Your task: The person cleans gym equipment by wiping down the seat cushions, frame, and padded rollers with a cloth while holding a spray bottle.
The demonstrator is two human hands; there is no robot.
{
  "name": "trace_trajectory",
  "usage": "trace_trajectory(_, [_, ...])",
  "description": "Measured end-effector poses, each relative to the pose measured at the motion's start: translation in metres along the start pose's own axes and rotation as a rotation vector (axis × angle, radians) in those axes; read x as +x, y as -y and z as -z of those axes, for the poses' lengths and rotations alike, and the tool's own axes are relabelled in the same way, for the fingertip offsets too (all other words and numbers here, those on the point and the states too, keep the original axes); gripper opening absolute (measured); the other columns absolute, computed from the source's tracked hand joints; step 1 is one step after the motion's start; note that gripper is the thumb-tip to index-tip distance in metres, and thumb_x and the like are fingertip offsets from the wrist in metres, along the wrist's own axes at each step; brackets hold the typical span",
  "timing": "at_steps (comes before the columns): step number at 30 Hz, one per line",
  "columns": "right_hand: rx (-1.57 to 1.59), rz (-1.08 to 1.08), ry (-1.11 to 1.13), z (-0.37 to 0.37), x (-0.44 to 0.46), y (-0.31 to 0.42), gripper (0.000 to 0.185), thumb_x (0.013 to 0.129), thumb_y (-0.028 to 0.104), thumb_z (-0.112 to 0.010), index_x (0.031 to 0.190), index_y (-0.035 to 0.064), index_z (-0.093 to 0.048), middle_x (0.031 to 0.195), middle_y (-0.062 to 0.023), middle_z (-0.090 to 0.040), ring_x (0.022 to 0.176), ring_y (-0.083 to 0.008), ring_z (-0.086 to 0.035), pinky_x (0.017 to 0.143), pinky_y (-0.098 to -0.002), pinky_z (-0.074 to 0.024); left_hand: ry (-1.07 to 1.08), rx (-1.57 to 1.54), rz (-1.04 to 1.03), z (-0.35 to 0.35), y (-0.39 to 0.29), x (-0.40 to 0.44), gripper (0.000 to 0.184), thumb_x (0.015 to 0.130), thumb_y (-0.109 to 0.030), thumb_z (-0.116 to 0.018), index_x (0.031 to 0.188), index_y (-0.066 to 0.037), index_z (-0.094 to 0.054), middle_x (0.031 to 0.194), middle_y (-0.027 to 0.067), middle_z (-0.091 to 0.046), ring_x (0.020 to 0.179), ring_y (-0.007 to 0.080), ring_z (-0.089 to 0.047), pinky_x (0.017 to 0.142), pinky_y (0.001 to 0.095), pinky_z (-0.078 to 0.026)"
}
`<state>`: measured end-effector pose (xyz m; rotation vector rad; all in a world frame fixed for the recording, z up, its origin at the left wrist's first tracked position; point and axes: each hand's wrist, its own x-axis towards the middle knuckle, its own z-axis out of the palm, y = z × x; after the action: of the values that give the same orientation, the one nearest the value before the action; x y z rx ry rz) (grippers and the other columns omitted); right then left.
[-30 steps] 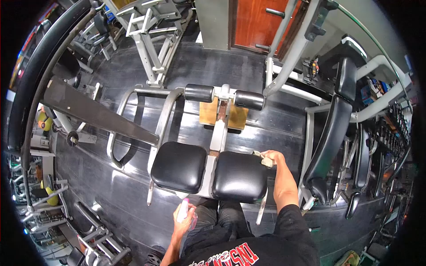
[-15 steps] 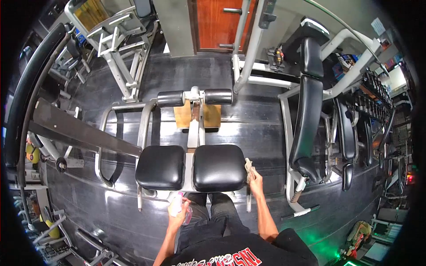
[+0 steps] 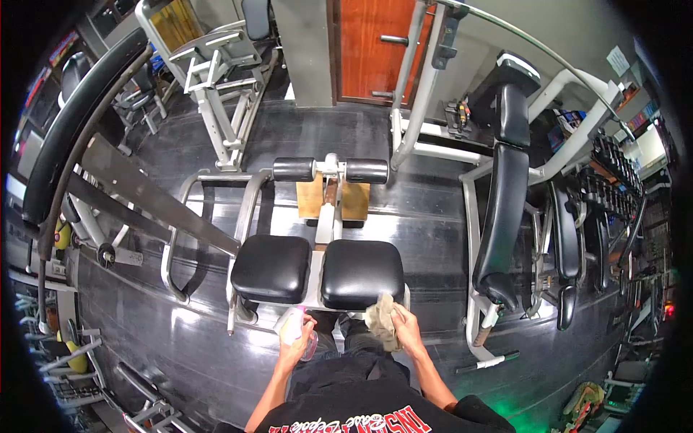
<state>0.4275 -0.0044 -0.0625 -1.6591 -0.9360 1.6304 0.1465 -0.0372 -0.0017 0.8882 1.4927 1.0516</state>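
Note:
My left hand (image 3: 296, 340) is closed round a spray bottle (image 3: 290, 325) with a white and pink head and a clear body, held just in front of the left seat pad (image 3: 272, 268). A crumpled beige cloth (image 3: 382, 322) hangs from my right hand (image 3: 406, 328), whose fingers pinch it. The cloth is at the front edge of the right black seat pad (image 3: 362, 274); whether it touches the pad I cannot tell. Both pads sit side by side on a grey metal frame (image 3: 315, 281).
Beyond the pads are two black foam rollers (image 3: 294, 169) on a post. A tall padded bench (image 3: 502, 209) stands to the right, and a long grey machine arm (image 3: 151, 191) slants in from the left. Dumbbells (image 3: 613, 169) fill a rack at far right.
My right hand and the cloth have moved from the right side of the right pad to its front edge, closer to my body. The camera view has shifted slightly.

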Motion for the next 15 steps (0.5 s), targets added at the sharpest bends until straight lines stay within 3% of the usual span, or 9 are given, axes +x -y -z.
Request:
trace_trajectory(5, [0.222, 0.098, 0.119, -0.060, 0.059, 0.069, 0.056, 0.091, 0.014, -0.057, 0.139, -0.0008, -0.033, 0.137, -0.0144, -0.043, 0.126, -0.0191, -0.042, 0.105, -0.0301, -0.0314, -0.102, 0.009, -0.013, 0.015, 0.004, -0.008, 0.015, 0.089, -0.011, -0.061, 0.098, 0.000, -0.058, 0.087, 0.0076, -0.063, 0.061, 0.0081, -0.056, 0.057, 0.0231, -0.047])
trace_trajectory(7, [0.258, 0.304, 0.210, -0.090, 0.105, 0.076, 0.063, 0.087, 0.011, -0.060, 0.141, 0.0028, -0.029, 0.137, -0.0130, -0.041, 0.125, -0.0206, -0.042, 0.105, -0.0310, -0.0323, -0.151, -0.037, -0.021, 0.019, 0.008, -0.014, 0.015, 0.089, -0.012, -0.060, 0.097, 0.001, -0.058, 0.085, 0.0075, -0.063, 0.061, 0.0082, -0.056, 0.057, 0.0235, -0.048])
trace_trajectory(11, [-0.105, 0.469, -0.069, -0.159, 0.185, 0.090, 0.063, 0.081, 0.014, -0.063, 0.134, 0.0056, -0.030, 0.130, -0.0196, -0.046, 0.120, -0.0296, -0.047, 0.100, -0.0355, -0.0371, -0.211, 0.018, -0.027, 0.029, 0.009, -0.024, 0.015, 0.089, -0.011, -0.060, 0.097, 0.001, -0.058, 0.084, 0.0075, -0.063, 0.061, 0.0085, -0.057, 0.057, 0.0239, -0.048])
trace_trajectory(13, [-0.225, 0.484, -0.111, -0.186, 0.208, 0.089, 0.061, 0.080, 0.023, -0.063, 0.130, 0.0055, -0.033, 0.124, -0.0239, -0.049, 0.116, -0.0400, -0.049, 0.096, -0.0461, -0.0394, -0.260, -0.022, -0.010, 0.034, 0.013, -0.030, 0.014, 0.089, -0.011, -0.060, 0.096, 0.001, -0.058, 0.082, 0.0073, -0.064, 0.060, 0.0085, -0.057, 0.055, 0.0242, -0.048])
trace_trajectory(15, [-0.618, 0.224, 0.089, -0.195, 0.213, 0.085, 0.059, 0.079, 0.024, -0.063, 0.130, 0.0063, -0.038, 0.126, -0.0218, -0.050, 0.117, -0.0358, -0.049, 0.096, -0.0421, -0.0399, -0.285, -0.008, -0.025, 0.041, 0.020, -0.035, 0.013, 0.089, -0.010, -0.060, 0.096, 0.001, -0.058, 0.083, 0.0078, -0.064, 0.059, 0.0084, -0.057, 0.054, 0.0240, -0.048])
